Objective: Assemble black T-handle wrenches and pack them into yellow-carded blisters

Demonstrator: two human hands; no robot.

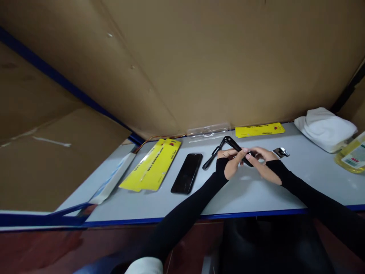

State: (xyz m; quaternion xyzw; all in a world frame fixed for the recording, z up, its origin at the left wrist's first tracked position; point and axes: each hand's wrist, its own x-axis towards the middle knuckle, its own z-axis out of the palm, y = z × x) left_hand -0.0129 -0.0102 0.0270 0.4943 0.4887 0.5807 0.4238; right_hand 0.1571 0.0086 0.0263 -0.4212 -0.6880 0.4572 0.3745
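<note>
A black hinged tool (233, 144) with two long arms forms a bent shape above the grey table; its exact kind is not clear. My left hand (232, 160) is closed around one arm near its middle, with the other slotted arm sticking out to the left. At the lower end of that same arm, my right hand (262, 161) pinches with thumb and fingers. Both hands nearly touch, and the fingers hide part of the tool's end. Just right of my right hand lies a small shiny black and silver piece (281, 152).
Left of the hands lie a black phone (186, 173) and yellow printed cards (155, 164). Along the back are clear plastic packaging (209, 132) and another yellow card (260, 130). A white cloth bundle (325, 129) and a bottle of yellow liquid (353, 154) stand right. Cardboard walls enclose the table.
</note>
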